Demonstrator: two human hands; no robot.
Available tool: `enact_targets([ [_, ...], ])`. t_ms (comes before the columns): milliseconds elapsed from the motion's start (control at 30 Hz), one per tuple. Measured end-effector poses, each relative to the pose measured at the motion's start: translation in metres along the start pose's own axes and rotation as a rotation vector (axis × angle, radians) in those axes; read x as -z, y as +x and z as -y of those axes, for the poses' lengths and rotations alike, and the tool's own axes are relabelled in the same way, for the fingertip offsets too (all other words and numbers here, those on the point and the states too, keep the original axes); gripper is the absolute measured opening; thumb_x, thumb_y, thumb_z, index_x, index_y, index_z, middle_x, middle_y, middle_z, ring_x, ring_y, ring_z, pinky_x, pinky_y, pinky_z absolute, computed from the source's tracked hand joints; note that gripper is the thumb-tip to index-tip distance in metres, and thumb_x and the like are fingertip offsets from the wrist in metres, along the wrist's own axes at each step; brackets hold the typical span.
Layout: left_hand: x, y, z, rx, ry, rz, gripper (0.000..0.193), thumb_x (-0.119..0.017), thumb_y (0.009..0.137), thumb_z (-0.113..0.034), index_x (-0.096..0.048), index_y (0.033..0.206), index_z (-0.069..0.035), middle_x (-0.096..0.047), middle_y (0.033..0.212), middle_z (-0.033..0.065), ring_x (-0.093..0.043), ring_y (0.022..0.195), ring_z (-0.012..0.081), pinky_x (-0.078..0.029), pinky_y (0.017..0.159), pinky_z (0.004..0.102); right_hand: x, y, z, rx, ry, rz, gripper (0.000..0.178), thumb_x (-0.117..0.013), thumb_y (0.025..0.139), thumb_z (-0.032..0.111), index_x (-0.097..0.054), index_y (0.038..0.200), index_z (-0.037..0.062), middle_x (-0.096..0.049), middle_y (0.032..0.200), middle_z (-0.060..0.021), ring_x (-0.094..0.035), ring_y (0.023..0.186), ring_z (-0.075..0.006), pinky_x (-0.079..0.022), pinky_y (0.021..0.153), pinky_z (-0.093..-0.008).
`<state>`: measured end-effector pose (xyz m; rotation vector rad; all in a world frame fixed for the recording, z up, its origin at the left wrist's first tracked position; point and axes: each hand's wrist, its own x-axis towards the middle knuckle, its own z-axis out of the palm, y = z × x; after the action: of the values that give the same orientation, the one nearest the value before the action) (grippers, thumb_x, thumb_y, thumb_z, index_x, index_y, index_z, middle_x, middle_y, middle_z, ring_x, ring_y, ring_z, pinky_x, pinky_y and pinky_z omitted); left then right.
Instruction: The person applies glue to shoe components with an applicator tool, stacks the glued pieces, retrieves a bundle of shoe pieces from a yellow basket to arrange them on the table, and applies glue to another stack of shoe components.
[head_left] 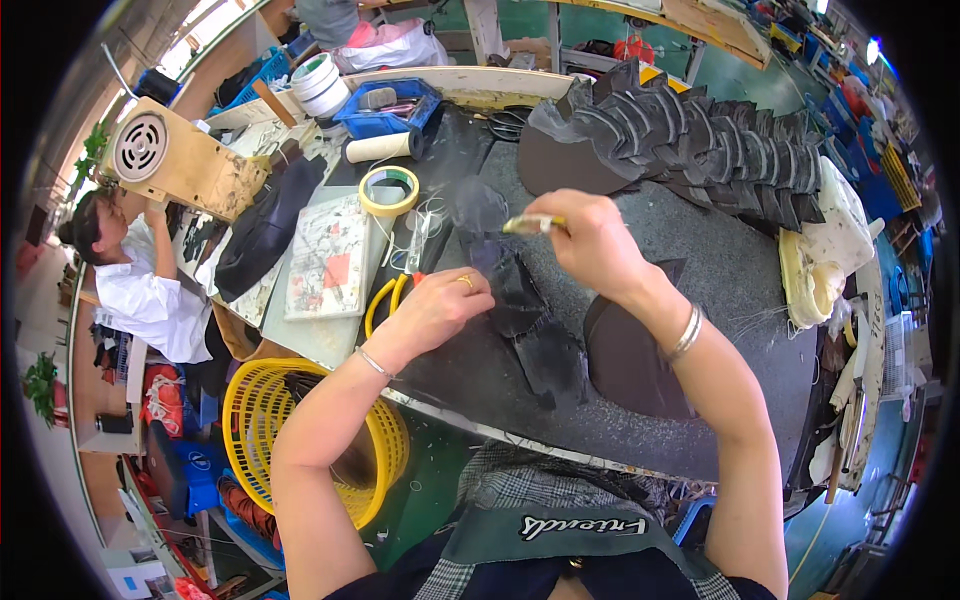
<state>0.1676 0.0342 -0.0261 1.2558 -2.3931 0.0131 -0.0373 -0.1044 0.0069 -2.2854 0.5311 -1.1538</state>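
My right hand (598,245) is closed round a small brush (535,224) with a yellowish handle, held above the dark work surface (480,370). Its tip points left over a smeared, greyish patch. My left hand (437,312) has its fingers curled together at the left edge of a shiny black piece (517,295) lying flat. Another black piece (552,362) adjoins it toward me. Under my right forearm lies a dark brown curved piece (630,355), partly hidden. Scissors (408,265) with yellow and orange handles rest just beyond my left hand.
A long row of overlapping dark cut pieces (690,140) covers the far right. At left are a tape roll (388,191), a stained white board (328,262), a blue tray (412,88) and a sewing machine (185,160). A yellow basket (250,400) stands below the table edge; a person (150,270) sits beyond.
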Motion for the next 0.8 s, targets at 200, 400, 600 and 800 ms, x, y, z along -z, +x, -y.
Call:
enact_targets([
  [200, -0.006, 0.002, 0.004, 0.011, -0.042, 0.001, 0.024, -0.063, 0.066, 0.006, -0.066, 0.087, -0.004, -0.064, 0.091, 0.0073, -0.065, 0.093, 0.0263, -0.054, 0.077, 0.0361, 0.056, -0.033, 0.036, -0.04, 0.116, 0.633, 0.011, -0.063, 0.078, -0.002, -0.068, 0.088, 0.0012, -0.069, 0.083, -0.0183, -0.068, 0.082, -0.0374, -0.053, 0.072, -0.0433],
  [400, 0.028, -0.001, -0.005, 0.148, -0.106, -0.362, 0.033, -0.06, 0.064, 0.015, -0.068, 0.091, -0.002, -0.07, 0.098, 0.0111, -0.069, 0.093, 0.026, -0.055, 0.081, 0.0333, 0.165, -0.083, 0.061, -0.528, 0.184, 0.081, 0.011, -0.066, 0.092, 0.006, -0.068, 0.102, 0.0031, -0.067, 0.087, 0.0004, -0.057, 0.076, -0.0053, -0.046, 0.067, -0.022],
  [600, 0.085, 0.022, -0.01, 0.478, -0.599, -0.864, 0.022, -0.067, 0.082, 0.014, -0.067, 0.104, 0.007, -0.071, 0.108, 0.0104, -0.067, 0.094, 0.0176, -0.054, 0.085, 0.0308, 0.264, -0.173, 0.016, -0.55, -0.402, -0.654, 0.019, -0.06, 0.097, 0.006, -0.058, 0.115, 0.0026, -0.063, 0.103, -0.0062, -0.061, 0.092, -0.0151, -0.05, 0.077, -0.0279],
  [800, 0.079, 0.097, -0.034, 0.271, -1.333, -0.779, 0.016, -0.068, 0.087, 0.007, -0.067, 0.101, -0.001, -0.072, 0.101, 0.0102, -0.07, 0.093, 0.0194, -0.06, 0.085, 0.0359, 0.291, -0.22, -0.044, -0.416, -0.773, -0.342, 0.038, -0.056, 0.077, -0.014, -0.066, 0.109, 0.0026, -0.066, 0.103, -0.0188, -0.063, 0.102, -0.0361, -0.049, 0.09, -0.0403],
])
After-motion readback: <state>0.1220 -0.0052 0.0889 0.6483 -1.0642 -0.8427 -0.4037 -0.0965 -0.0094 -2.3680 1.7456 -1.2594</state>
